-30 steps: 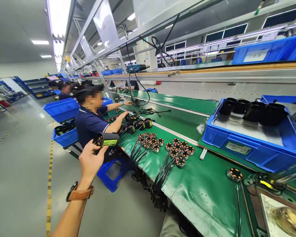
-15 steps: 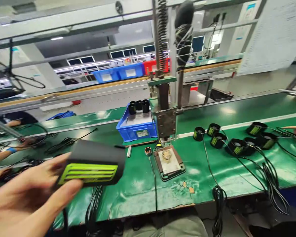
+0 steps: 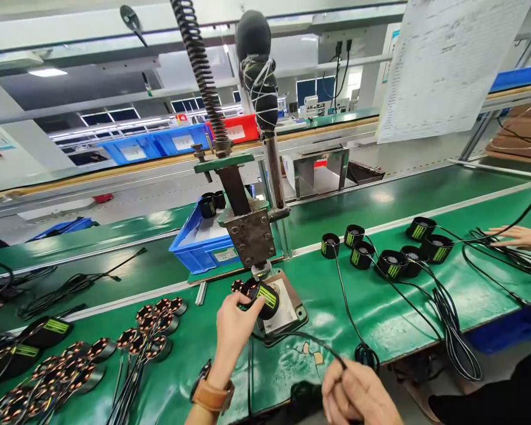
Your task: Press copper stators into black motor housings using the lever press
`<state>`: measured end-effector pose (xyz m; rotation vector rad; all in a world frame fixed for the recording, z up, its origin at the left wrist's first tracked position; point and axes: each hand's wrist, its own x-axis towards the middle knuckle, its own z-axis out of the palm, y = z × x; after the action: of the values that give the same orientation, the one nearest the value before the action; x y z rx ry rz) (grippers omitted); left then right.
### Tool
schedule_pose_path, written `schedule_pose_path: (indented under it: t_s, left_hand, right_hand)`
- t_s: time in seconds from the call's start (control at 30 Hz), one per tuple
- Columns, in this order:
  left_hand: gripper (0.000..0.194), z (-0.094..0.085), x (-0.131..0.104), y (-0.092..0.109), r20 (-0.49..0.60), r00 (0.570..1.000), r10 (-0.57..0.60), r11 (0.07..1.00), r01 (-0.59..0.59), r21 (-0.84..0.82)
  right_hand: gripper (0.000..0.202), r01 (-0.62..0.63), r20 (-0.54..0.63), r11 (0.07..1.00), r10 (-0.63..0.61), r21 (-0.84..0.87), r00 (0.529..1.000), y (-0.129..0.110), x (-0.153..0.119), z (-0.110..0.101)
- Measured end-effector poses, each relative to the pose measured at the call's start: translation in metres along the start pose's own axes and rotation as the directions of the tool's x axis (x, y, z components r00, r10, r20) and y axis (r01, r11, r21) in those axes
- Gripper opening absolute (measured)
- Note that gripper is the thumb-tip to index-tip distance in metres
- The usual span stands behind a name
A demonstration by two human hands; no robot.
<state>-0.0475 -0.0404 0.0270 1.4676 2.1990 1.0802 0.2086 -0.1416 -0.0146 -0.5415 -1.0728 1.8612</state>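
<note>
My left hand [image 3: 239, 319] grips a black cylindrical housing [image 3: 268, 300] with a green striped label, tilted over the base plate [image 3: 287, 307] of a hand press [image 3: 250, 236]. The press head is just above the housing. Beside it, partly behind my fingers, a small copper-wound coil [image 3: 238, 286] rests on the green mat. My right hand [image 3: 358, 392], at the front edge of the bench, pinches a black cable [image 3: 318, 339] that runs toward the housing.
Several labelled black housings [image 3: 393, 264] with cables stand to the right, near another person's hand [image 3: 520, 237]. Copper-wound coils [image 3: 153, 327] lie in groups at left. Behind the press is a blue bin [image 3: 203, 254]. The press lever [image 3: 272, 171] rises upward.
The view has shifted right. My left hand has carried the housing from the near left to beneath the press head. My right hand has come into view with the cable.
</note>
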Motion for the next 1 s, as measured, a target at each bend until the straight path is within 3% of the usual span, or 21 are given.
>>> schedule_pose_path:
  t_s: [0.07, 0.13, 0.3, 0.43, 0.5, 0.57, 0.63, 0.7, 0.77, 0.83, 0.93, 0.97, 1.0]
  left_hand:
    - [0.033, 0.014, 0.0, 0.01, -0.046, 0.999, 0.013, 1.0, -0.013, -0.002]
    - [0.029, 0.024, 0.0, 0.019, -0.094, 0.995, 0.026, 1.0, -0.026, 0.003]
    - [0.025, 0.041, -0.001, 0.024, -0.188, 0.981, 0.05, 0.998, -0.055, -0.025]
    - [0.025, 0.055, -0.002, 0.022, -0.226, 0.97, 0.084, 0.996, -0.086, 0.0]
    - [0.026, 0.063, -0.003, 0.024, -0.214, 0.973, 0.091, 0.996, -0.085, 0.037]
    - [0.027, 0.071, -0.007, 0.024, -0.223, 0.972, 0.079, 0.997, -0.071, 0.044]
    - [0.031, 0.077, -0.013, 0.018, -0.266, 0.96, 0.085, 0.994, -0.099, -0.039]
    - [0.041, 0.08, -0.02, 0.004, -0.307, 0.945, 0.116, 0.965, -0.18, -0.191]
    - [0.054, 0.082, -0.024, -0.018, -0.298, 0.948, 0.113, 0.911, -0.219, -0.35]
    - [0.06, 0.082, -0.021, -0.04, -0.187, 0.976, 0.108, 0.843, -0.19, -0.504]
    - [0.072, 0.084, -0.005, -0.059, 0.027, 0.979, 0.204, 0.735, -0.135, -0.665]
    - [0.079, 0.086, 0.001, -0.061, 0.082, 0.967, 0.241, 0.723, -0.122, -0.68]
    - [0.085, 0.088, 0.006, -0.061, 0.125, 0.957, 0.261, 0.725, -0.109, -0.68]
  right_hand:
    - [0.053, 0.085, -0.221, 0.995, -0.072, 0.05, 0.973, -0.014, 0.016, -0.007]
    - [0.047, 0.17, -0.344, 0.983, -0.138, 0.063, 0.929, -0.026, 0.034, -0.011]
    - [0.044, 0.278, -0.384, 0.96, -0.251, 0.015, 0.889, -0.051, 0.063, -0.012]
    - [0.052, 0.101, -0.431, 0.988, -0.143, -0.119, 0.891, -0.057, 0.088, -0.029]
    - [0.067, -0.019, -0.542, 0.951, -0.161, -0.31, 0.825, -0.05, 0.113, -0.047]
    - [0.08, -0.102, -0.631, 0.866, -0.271, -0.49, 0.727, -0.043, 0.144, -0.067]
    - [0.082, -0.132, -0.651, 0.783, -0.396, -0.608, 0.647, -0.043, 0.174, -0.08]
    - [0.079, -0.112, -0.612, 0.708, -0.507, -0.697, 0.607, -0.058, 0.197, -0.079]
    - [0.077, -0.046, -0.518, 0.618, -0.614, -0.785, 0.596, -0.092, 0.209, -0.059]
    - [0.071, 0.1, -0.338, 0.477, -0.742, -0.873, 0.579, -0.142, 0.213, -0.021]
    - [0.056, 0.389, 0.101, 0.074, -0.906, -0.918, 0.411, -0.231, 0.224, 0.056]
    - [0.056, 0.427, 0.188, -0.019, -0.915, -0.904, 0.357, -0.259, 0.233, 0.081]
    - [0.06, 0.426, 0.233, -0.074, -0.913, -0.902, 0.334, -0.284, 0.244, 0.105]
